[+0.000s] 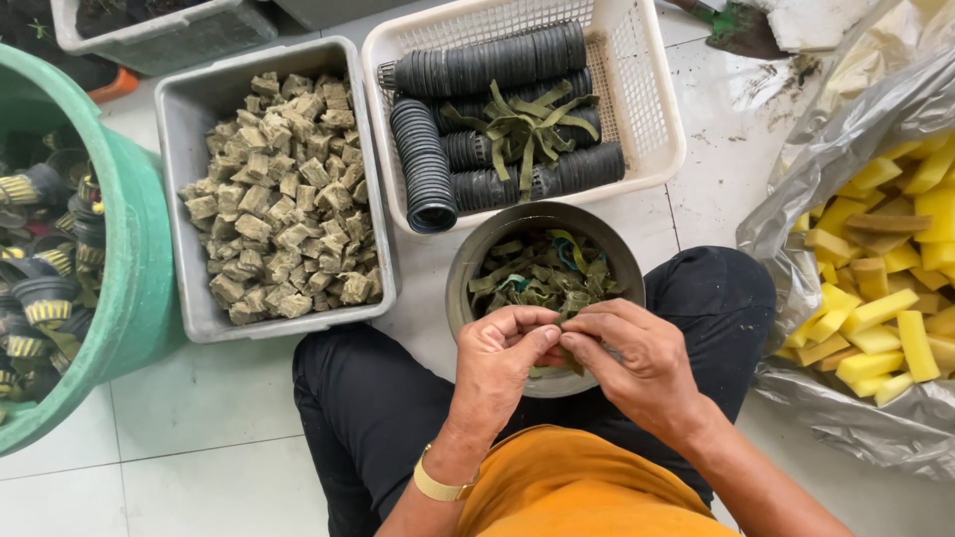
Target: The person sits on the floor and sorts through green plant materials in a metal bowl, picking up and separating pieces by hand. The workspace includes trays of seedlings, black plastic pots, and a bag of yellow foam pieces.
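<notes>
We note left hand (502,353) and right hand (632,358) pinching one green strip (554,343) over the strip bowl (468,261); green tub (139,249) partly filled, stacked black pots (497,70) remain

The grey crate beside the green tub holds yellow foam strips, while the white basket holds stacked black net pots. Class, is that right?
Not quite. The head view shows the grey crate filled with brownish-grey cubes. The yellow foam strips lie in the clear plastic bag on the other side. The white basket does hold stacked black net pots.

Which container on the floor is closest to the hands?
The round grey bowl of green strips, just beyond both hands; the grey crate and white basket lie farther off.
</notes>
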